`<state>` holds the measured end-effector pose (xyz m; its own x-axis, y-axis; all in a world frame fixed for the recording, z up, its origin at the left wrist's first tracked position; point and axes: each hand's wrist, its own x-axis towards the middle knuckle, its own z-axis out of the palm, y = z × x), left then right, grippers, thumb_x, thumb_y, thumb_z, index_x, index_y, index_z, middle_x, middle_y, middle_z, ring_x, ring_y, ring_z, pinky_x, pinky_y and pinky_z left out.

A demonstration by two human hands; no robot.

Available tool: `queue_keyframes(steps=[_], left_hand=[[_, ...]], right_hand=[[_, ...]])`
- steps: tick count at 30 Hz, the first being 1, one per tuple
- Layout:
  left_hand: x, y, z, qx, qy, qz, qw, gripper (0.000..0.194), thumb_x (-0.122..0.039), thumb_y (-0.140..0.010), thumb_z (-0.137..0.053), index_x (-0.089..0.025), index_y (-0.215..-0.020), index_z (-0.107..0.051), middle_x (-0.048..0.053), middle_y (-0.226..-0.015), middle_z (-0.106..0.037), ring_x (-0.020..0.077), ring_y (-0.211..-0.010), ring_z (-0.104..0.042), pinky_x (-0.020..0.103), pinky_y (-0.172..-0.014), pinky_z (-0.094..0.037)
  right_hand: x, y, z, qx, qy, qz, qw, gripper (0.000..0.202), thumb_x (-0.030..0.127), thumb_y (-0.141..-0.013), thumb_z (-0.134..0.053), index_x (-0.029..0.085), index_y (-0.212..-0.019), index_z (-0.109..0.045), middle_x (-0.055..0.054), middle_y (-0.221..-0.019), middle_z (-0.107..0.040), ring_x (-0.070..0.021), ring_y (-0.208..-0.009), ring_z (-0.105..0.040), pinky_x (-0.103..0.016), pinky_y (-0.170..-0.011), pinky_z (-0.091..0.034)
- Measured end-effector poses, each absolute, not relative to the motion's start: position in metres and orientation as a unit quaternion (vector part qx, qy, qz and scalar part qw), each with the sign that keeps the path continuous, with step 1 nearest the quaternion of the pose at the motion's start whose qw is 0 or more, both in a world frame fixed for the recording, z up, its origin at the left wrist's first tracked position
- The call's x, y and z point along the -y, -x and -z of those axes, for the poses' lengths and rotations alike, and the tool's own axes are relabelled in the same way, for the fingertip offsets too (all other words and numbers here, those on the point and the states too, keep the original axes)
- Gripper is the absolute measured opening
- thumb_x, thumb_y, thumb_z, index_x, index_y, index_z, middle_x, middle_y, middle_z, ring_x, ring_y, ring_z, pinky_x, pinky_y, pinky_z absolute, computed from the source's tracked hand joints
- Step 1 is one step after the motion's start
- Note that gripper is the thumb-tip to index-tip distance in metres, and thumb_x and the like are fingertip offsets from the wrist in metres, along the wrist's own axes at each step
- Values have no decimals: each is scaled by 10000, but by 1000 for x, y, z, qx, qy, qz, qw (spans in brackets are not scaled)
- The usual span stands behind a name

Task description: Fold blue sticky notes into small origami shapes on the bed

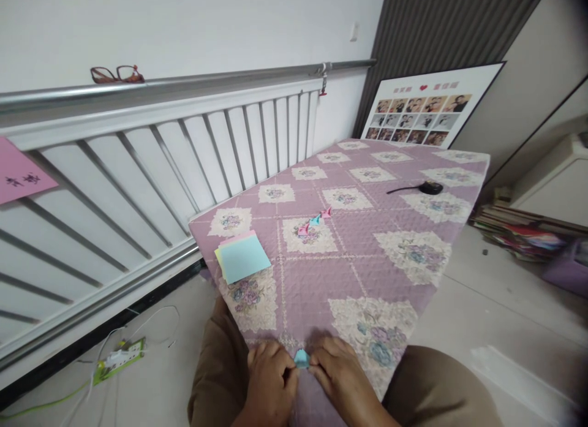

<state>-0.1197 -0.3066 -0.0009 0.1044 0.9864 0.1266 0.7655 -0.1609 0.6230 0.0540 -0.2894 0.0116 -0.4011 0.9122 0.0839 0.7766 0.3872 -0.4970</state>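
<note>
A small piece of folded light-blue paper (302, 358) lies at the near edge of the table, between my two hands. My left hand (272, 378) is closed with its fingertips pinching the paper's left side. On the right side, my right hand (339, 373) grips it with thumb and curled fingers. Farther up the cloth sit three little folded paper pieces: a pink one (304, 230), a blue one (315, 220) and another pink one (326, 212). To the left rests a stack of square coloured paper (245, 259), blue on top, with pink and yellow edges showing.
A purple flowered cloth (316, 280) covers the table. A black object with a strap (430, 187) lies at the right. Glasses (117, 75) rest on the rail above a white radiator (174, 163). A power strip (119, 361) with cables is on the floor at left.
</note>
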Motion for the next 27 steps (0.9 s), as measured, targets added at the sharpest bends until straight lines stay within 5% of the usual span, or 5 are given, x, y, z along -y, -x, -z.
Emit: queue_keyframes(steps=[27], left_hand=[[279,121,-32,-644,-719,-31,261,133,-273,-750,-507,-223,-683,-610,-1,-838,-648,209,-859,-541,399,-777,-275]], right_hand=[[279,-42,-24,765,597,-212,116,97,221,-822,-582,221,-732,-620,-17,-822,-629,-210,-840,-562,-327,-733,-358]])
